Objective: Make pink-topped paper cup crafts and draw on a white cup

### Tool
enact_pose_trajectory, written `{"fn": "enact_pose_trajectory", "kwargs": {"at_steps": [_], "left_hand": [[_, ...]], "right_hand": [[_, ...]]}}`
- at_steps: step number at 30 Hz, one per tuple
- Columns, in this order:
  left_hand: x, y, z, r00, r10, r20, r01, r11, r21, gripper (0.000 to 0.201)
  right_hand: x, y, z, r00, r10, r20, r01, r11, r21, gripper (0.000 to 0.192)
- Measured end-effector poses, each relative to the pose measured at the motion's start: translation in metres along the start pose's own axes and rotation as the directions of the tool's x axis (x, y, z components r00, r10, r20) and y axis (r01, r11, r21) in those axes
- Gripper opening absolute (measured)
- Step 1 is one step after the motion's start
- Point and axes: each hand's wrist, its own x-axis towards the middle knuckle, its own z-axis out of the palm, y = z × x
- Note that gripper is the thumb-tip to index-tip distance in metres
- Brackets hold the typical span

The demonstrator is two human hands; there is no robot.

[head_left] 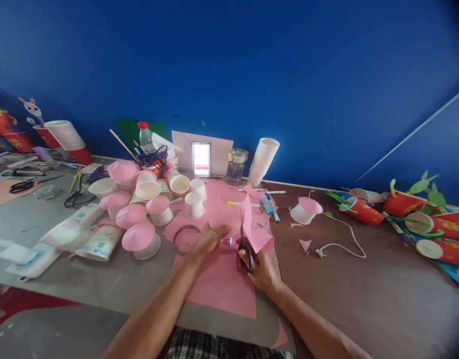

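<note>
A blue wall (229, 65) backs the desk (327, 289). At far left, gold markings on red cups (20, 142) are too blurred to read, as is the print on a white package (98, 244). The left hand (210, 239) extends over pink paper (222, 289); whether it grips anything, I cannot tell. The right hand (263, 271) grasps black-handled scissors (243, 243), blades against a raised pink piece (254, 229). Farther right lie gold-marked red paper cups (452, 251), illegible.

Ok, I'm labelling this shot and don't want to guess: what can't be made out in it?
Head view, each one:
- Any writing on the white rectangular panel: blurred by pixelation.
- Whatever lies directly beneath the left hand: the hand covers it.
- Part of the black, loop-handled scissors: hidden by the right hand.
- The rest of the black-and-white plaid cloth: cut off by the bottom edge.
</note>
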Motion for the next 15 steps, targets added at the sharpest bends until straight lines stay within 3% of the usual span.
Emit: {"fn": "enact_pose_trajectory", "kwargs": {"at_steps": [10,15], "left_hand": [[0.0025,-0.0014,-0.0008,1.0,-0.021,-0.019,0.021,1.0,-0.004,0.018],[-0.002,0.0028,0.0022,0.999,-0.044,-0.02,0.044,0.999,0.0,0.018]], "right_hand": [[-0.0002,-0.0041,0.0008,1.0,0.01,0.011,-0.01,0.999,-0.04,0.045],[-0.0002,-0.0059,0.0024,0.999,0.022,0.024,-0.023,1.0,0.019,0.048]]}}
